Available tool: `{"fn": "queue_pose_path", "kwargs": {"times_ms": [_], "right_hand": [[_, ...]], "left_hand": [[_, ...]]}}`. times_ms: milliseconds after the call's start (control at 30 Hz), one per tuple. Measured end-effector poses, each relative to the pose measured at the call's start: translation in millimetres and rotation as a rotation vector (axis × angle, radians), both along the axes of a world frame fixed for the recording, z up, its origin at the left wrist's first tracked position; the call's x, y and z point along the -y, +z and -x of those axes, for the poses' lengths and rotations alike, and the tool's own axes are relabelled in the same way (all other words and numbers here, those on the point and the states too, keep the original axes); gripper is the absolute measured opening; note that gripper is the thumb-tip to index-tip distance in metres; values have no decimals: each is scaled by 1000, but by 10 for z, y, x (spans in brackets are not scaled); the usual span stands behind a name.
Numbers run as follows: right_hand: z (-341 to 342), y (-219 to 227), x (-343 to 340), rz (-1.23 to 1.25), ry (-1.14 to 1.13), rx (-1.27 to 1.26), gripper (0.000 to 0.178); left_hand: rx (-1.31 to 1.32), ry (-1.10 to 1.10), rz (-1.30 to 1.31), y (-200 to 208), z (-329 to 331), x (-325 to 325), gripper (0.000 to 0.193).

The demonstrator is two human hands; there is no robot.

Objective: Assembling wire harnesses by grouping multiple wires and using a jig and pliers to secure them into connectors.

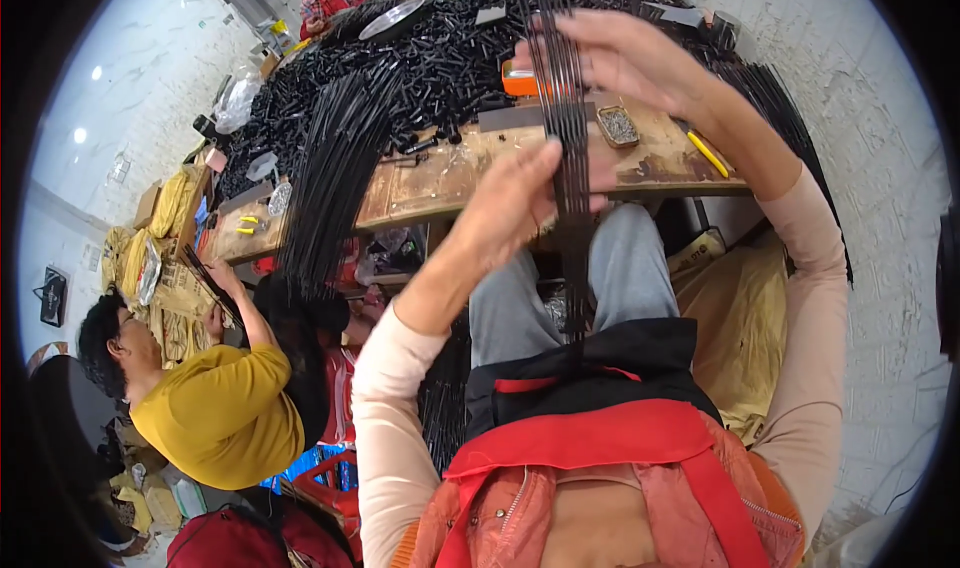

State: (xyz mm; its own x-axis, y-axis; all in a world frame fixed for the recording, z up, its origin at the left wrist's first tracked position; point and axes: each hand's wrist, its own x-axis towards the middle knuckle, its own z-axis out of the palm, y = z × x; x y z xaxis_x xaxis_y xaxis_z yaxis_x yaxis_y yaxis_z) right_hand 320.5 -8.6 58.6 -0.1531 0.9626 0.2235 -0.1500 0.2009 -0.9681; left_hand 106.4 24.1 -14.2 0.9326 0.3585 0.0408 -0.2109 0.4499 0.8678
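A bundle of long, thin black rods [571, 183] stands upright in front of me, its lower end over my lap. My left hand [512, 196] grips it about midway, thumb in front and fingertips showing past the right side. Higher up, my right hand [625, 56] is slightly blurred, its fingers stretched out flat at the rods rather than wrapped round them. Beside the bundle on the workbench [430, 186] are an orange box [519, 79] and a small tray of little metal parts [618, 126].
Short black tube-like parts [330, 108] are heaped across the bench. More long black rods [335, 168] hang over its front edge at left. A yellow-handled tool [707, 154] lies at right. A co-worker in yellow [220, 408] sits at left; another person [335, 3] is at the far end.
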Motion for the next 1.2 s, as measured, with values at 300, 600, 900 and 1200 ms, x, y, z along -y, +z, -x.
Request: {"fn": "queue_pose_path", "kwargs": {"times_ms": [300,600,900,1200], "right_hand": [[181,-218,101,122,22,-40,41],[285,-316,-119,-19,-122,108,30],[754,-1590,368,85,-140,301,17],[427,-2051,-633,51,-205,313,21]], "left_hand": [[-55,-11,-20,-50,11,-97,34],[121,-62,178,-139,-54,-450,39],[-167,-44,441,-777,-367,-1234,60],[140,308,-131,-1972,-559,-2711,36]]}}
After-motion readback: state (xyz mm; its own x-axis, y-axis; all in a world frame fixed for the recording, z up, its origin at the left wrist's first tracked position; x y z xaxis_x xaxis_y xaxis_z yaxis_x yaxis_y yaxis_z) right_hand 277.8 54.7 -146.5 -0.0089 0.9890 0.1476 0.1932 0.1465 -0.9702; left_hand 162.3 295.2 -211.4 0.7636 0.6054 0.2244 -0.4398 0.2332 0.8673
